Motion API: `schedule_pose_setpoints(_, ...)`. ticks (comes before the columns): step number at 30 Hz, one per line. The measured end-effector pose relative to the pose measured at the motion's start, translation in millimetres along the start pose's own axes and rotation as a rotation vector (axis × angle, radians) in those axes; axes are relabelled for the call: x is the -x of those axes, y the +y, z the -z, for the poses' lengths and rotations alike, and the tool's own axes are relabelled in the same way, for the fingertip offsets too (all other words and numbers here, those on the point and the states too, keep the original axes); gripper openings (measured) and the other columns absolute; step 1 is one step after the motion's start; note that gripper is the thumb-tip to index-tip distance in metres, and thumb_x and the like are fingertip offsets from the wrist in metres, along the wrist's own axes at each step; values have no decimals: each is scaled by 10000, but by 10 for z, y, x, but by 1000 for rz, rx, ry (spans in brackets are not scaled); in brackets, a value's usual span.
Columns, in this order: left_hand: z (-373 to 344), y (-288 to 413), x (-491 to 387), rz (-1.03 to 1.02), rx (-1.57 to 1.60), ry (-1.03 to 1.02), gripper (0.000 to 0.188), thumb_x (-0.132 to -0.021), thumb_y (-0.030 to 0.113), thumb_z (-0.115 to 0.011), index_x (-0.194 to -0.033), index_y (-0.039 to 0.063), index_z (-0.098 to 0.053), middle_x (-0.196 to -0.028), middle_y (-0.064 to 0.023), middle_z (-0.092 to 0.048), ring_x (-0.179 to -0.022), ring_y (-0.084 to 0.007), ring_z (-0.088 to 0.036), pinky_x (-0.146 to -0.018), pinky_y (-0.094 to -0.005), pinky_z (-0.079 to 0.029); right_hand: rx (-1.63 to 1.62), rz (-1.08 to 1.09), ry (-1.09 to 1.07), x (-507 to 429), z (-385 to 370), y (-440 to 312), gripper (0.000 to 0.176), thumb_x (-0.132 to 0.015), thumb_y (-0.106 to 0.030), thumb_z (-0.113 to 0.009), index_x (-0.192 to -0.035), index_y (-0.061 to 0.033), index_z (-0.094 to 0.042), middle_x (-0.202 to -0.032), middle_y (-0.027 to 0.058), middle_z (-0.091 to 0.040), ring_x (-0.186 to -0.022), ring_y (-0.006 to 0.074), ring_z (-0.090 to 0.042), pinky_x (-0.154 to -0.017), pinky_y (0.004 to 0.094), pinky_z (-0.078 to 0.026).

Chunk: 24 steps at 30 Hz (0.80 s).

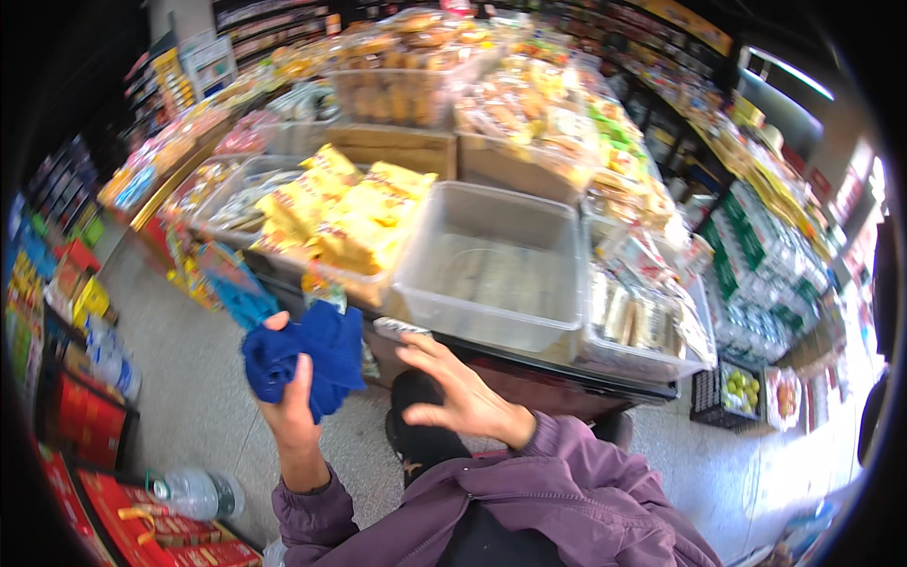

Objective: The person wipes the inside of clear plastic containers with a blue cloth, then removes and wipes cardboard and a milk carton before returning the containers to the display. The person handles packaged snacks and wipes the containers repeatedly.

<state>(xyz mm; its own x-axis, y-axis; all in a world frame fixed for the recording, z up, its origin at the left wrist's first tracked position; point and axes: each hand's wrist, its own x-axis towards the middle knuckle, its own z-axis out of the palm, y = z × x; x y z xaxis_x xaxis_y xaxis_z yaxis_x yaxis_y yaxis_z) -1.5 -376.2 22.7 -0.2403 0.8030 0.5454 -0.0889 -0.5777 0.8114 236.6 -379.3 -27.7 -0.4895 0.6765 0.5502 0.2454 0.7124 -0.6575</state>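
A bunched dark blue cloth [329,354] is gripped in my left hand [292,404], with the thumb pressed on its near side. My right hand [460,397] holds nothing; its fingers are spread just right of the cloth, near the front edge of the display stand. In front of me a clear plastic bin [489,283] stands with no goods in it, and its bottom looks cloudy. Left of that bin, yellow snack bags [347,212] are heaped in another bin. To its right, a bin of wrapped packets [638,312] sits on the same stand.
Bins of packaged baked goods [404,71] rise behind on cardboard boxes. Shrink-wrapped bottles [765,248] are stacked at the right, above a black crate of green fruit [740,390]. A large water bottle [198,492] and red boxes [127,510] are at lower left.
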Motion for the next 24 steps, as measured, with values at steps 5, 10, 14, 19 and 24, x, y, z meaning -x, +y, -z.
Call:
schedule_pose_setpoints(5,-1375,-182,532,176,67,-561,842,-750,294,-876,-1428,45,-443,-1421,-133,-479,-1301,-231,-466,-1096,-372,-370,-56,-19,291,960,676,-322,1115,-666,-426,-903,-1550,-198,-261,-1593,256,-138,-1453,447,-245,-1144,529,-302)
schedule_pose_setpoints(10,-2540,-63,1213,525,569,-1426,1199,-829,603,-721,-1587,69,38,-1592,-183,-171,-1455,-247,-210,-1165,-339,-220,-112,-494,799,2161,1167,-380,896,-664,-165,-907,-1417,-23,-445,-1402,145,-499,-1270,231,-508,-1071,370,-400)
schedule_pose_setpoints(14,-3090,-45,903,229,-116,-1829,747,-894,245,-718,-1531,138,-342,-1486,-219,-446,-1297,-332,-529,-1030,-346,-453,-285,-717,1322,3208,1258,-537,579,-757,-29,-800,-1288,6,-573,-1177,86,-663,-1070,186,-637,-962,336,-490)
schedule_pose_setpoints(19,-4289,-149,1089,-1106,-550,-1094,665,-863,117,-651,-1482,212,-427,-1488,-171,-409,-1436,-387,-317,-1102,-621,-311,-383,-596,1517,3674,1277,-535,504,-821,-65,-749,-1275,-14,-537,-1074,135,-670,-787,271,-687,-640,367,-583)
schedule_pose_setpoints(24,-4977,-499,1264,-904,-863,-1582,616,-922,222,-602,-1502,259,-397,-1533,-155,-387,-1478,-371,-241,-1111,-718,-180,-409,-596,1584,3553,1312,-515,519,-776,-7,-792,-1255,0,-590,-1157,73,-664,-1038,191,-645,-972,344,-482)
